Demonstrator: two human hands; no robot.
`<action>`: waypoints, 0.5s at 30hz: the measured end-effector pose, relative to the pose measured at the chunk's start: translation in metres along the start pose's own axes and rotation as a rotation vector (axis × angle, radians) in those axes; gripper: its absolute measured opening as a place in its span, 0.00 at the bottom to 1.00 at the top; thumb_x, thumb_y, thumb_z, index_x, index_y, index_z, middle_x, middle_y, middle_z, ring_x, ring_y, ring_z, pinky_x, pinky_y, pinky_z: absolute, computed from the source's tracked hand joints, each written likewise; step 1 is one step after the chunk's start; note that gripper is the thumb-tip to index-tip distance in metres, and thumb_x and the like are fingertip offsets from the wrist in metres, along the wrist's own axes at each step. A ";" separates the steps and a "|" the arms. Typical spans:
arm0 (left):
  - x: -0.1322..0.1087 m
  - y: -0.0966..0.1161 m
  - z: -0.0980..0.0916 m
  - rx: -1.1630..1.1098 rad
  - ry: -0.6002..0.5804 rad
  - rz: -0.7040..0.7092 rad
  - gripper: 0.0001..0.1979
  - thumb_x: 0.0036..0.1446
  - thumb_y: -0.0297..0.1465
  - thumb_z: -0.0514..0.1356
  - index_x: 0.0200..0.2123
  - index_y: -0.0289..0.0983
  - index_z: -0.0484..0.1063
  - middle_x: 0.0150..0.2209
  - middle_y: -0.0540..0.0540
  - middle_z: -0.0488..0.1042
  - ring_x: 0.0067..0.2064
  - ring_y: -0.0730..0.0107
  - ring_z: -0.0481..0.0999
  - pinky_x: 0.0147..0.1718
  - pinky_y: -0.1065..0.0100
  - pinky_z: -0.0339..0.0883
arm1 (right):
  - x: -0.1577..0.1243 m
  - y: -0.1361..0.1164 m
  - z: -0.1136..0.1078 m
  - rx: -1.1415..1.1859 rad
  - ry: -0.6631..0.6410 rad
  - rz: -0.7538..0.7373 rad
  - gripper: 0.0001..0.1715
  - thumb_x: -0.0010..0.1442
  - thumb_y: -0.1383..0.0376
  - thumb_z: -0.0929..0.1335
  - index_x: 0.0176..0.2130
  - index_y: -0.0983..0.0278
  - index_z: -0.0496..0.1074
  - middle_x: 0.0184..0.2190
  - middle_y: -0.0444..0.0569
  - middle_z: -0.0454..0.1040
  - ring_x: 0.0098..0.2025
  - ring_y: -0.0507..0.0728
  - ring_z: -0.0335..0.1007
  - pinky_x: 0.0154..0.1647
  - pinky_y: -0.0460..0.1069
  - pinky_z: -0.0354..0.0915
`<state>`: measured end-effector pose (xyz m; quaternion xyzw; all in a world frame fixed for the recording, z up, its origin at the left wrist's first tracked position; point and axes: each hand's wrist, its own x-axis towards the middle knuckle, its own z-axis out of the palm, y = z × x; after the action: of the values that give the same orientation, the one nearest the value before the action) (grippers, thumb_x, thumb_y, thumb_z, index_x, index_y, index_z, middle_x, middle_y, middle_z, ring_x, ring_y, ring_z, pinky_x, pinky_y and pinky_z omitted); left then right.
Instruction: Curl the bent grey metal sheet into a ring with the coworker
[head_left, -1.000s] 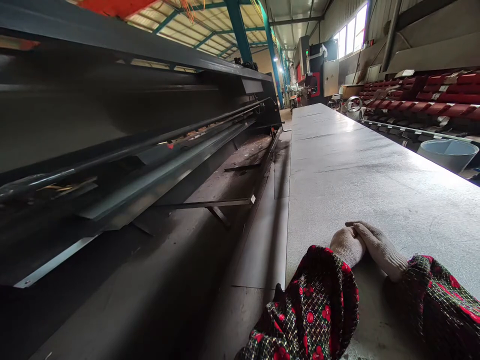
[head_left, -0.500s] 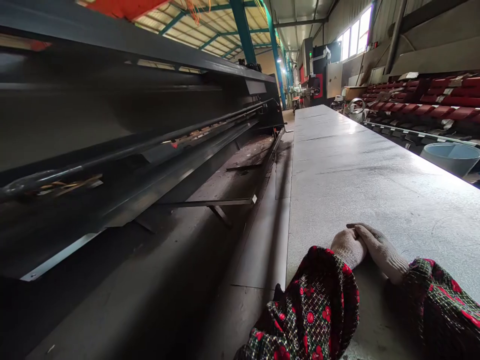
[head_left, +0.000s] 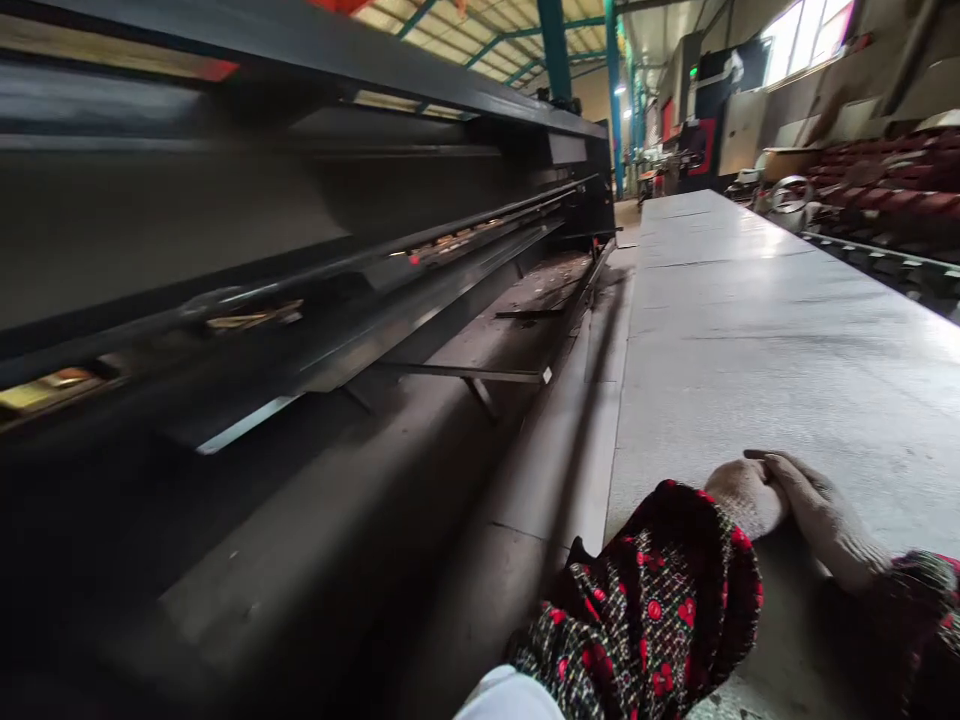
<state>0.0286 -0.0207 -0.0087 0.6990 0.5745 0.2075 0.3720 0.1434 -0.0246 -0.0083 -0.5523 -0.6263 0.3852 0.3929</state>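
At the near end of the metal-topped bench [head_left: 765, 370], the gloved right hand [head_left: 832, 520] overlaps the gloved left hand [head_left: 742, 498]; whether the 2 hands' fingers are closed, I cannot tell.

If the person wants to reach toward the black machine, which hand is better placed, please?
Probably the left hand: it lies on the side nearer the black machine. The right hand, resting against it, is farther from that machine.
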 end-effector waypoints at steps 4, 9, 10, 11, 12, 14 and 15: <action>0.005 -0.002 0.001 0.024 -0.049 -0.019 0.21 0.52 0.41 0.51 0.45 0.40 0.73 0.38 0.40 0.76 0.39 0.57 0.74 0.34 0.63 0.67 | 0.002 0.001 -0.003 -0.079 0.003 0.025 0.24 0.57 0.49 0.58 0.43 0.58 0.71 0.47 0.47 0.72 0.52 0.60 0.65 0.56 0.51 0.57; 0.007 0.003 -0.001 0.020 -0.073 -0.046 0.23 0.52 0.41 0.51 0.46 0.38 0.73 0.39 0.38 0.76 0.39 0.54 0.74 0.36 0.59 0.67 | 0.004 0.007 -0.003 -0.097 -0.013 0.027 0.23 0.57 0.49 0.57 0.44 0.55 0.70 0.49 0.46 0.71 0.52 0.59 0.65 0.57 0.50 0.56; 0.005 0.005 -0.003 0.016 -0.082 -0.049 0.23 0.52 0.40 0.50 0.47 0.38 0.73 0.40 0.38 0.76 0.39 0.54 0.74 0.37 0.59 0.67 | 0.004 0.009 -0.003 -0.090 -0.015 0.033 0.22 0.57 0.50 0.58 0.44 0.55 0.70 0.49 0.46 0.71 0.52 0.59 0.65 0.57 0.50 0.56; 0.004 0.007 -0.005 0.008 -0.088 -0.052 0.23 0.52 0.40 0.50 0.47 0.38 0.73 0.40 0.38 0.76 0.40 0.53 0.74 0.37 0.58 0.67 | 0.005 0.011 -0.003 -0.085 -0.016 0.039 0.22 0.57 0.50 0.58 0.44 0.54 0.70 0.49 0.46 0.71 0.53 0.59 0.65 0.57 0.50 0.56; 0.003 0.009 -0.006 -0.002 -0.093 -0.055 0.23 0.52 0.39 0.51 0.47 0.37 0.73 0.41 0.38 0.76 0.40 0.53 0.74 0.38 0.58 0.67 | 0.005 0.012 -0.004 -0.084 -0.018 0.046 0.22 0.57 0.50 0.58 0.44 0.53 0.70 0.49 0.46 0.71 0.53 0.59 0.64 0.57 0.50 0.56; 0.000 0.012 -0.010 -0.050 -0.092 -0.066 0.23 0.51 0.38 0.52 0.47 0.36 0.73 0.41 0.37 0.75 0.42 0.50 0.73 0.40 0.56 0.67 | 0.005 0.015 -0.004 -0.089 -0.021 0.055 0.21 0.57 0.49 0.58 0.43 0.52 0.71 0.50 0.45 0.71 0.53 0.59 0.64 0.57 0.51 0.56; -0.001 0.013 -0.011 -0.085 -0.085 -0.071 0.23 0.50 0.38 0.53 0.47 0.35 0.73 0.42 0.36 0.75 0.43 0.49 0.73 0.41 0.55 0.66 | 0.006 0.016 -0.004 -0.095 -0.021 0.060 0.21 0.57 0.49 0.58 0.44 0.51 0.71 0.50 0.45 0.71 0.53 0.59 0.64 0.57 0.52 0.56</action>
<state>0.0290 -0.0195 0.0079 0.6698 0.5731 0.1885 0.4328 0.1532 -0.0174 -0.0205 -0.5848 -0.6310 0.3724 0.3481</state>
